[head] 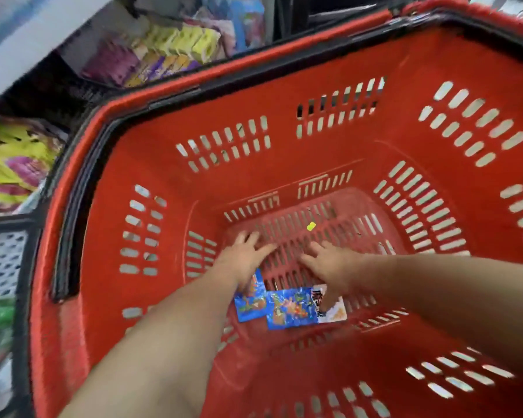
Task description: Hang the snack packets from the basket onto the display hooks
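On the floor of the basket (254, 98), left hand (244, 258) and right hand (330, 264) show fingers spread, gripping nothing, with snack packets (287, 307) flat at their 6 o'clock; thin, slick packets may slip a pinch.

The basket (405, 86) is red all over, its walls patterned with rows of pale slots, and a black handle (73, 206) rims it. On its floor at six o'clock are blue packets (290, 309) printed in orange and green, and a white packet (332, 309) marked black, red and orange. A yellow scrap (311, 226) lies toward twelve. Outside at eleven o'clock are yellow packs (191, 40) and purple packs (112, 61).
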Action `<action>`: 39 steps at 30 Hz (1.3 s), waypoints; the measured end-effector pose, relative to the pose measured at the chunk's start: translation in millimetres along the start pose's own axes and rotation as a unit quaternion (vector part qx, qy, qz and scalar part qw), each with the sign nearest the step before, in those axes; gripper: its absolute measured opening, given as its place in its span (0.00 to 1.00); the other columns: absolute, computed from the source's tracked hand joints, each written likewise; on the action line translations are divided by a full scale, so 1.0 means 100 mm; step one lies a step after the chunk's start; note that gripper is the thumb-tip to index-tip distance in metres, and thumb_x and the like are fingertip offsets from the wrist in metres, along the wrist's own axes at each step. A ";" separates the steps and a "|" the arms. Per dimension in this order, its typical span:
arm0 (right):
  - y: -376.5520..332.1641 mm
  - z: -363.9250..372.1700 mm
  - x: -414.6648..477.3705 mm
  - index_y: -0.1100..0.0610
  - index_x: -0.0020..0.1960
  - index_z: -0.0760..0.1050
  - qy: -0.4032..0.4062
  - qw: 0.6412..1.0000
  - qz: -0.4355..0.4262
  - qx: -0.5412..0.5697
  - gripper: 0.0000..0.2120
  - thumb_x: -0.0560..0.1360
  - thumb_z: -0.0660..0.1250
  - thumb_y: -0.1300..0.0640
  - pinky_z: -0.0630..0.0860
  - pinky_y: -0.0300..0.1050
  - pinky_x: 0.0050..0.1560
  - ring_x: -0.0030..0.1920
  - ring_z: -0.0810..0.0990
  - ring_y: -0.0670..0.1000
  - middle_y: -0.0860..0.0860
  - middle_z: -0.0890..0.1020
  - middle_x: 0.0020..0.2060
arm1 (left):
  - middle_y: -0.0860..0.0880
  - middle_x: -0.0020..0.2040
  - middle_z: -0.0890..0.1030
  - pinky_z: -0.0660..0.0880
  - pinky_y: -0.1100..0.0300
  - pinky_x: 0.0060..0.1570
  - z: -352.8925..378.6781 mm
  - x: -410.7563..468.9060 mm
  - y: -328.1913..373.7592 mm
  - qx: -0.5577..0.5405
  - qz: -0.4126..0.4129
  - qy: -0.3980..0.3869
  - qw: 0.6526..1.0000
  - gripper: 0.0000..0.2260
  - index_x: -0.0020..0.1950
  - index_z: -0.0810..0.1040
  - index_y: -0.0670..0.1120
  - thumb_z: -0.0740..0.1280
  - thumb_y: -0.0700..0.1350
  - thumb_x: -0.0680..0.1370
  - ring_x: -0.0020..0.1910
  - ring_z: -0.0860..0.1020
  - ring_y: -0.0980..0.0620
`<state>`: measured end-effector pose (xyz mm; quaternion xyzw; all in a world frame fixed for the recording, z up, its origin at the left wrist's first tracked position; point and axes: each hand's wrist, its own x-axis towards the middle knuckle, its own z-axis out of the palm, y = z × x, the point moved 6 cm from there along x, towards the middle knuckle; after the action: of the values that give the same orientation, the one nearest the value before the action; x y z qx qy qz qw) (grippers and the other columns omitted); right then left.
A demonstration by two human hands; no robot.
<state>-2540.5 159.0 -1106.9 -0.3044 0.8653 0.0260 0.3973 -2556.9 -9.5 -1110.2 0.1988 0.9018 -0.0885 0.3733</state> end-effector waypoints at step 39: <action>0.10 -2.70 -2.28 0.58 0.38 0.83 0.263 0.465 -0.080 0.842 0.11 0.72 0.64 0.53 0.81 0.43 0.41 0.33 0.83 0.49 0.52 0.84 0.34 | 0.49 0.28 0.78 0.70 0.59 0.34 -2.62 -1.96 -0.02 -0.720 0.026 0.315 0.617 0.12 0.29 0.80 0.52 0.75 0.39 0.70 0.27 0.73 0.53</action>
<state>-2614.0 205.2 -763.8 0.1167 0.5045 -0.8278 0.2159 -2599.3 11.7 -786.0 -0.0949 0.7328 0.6675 0.0915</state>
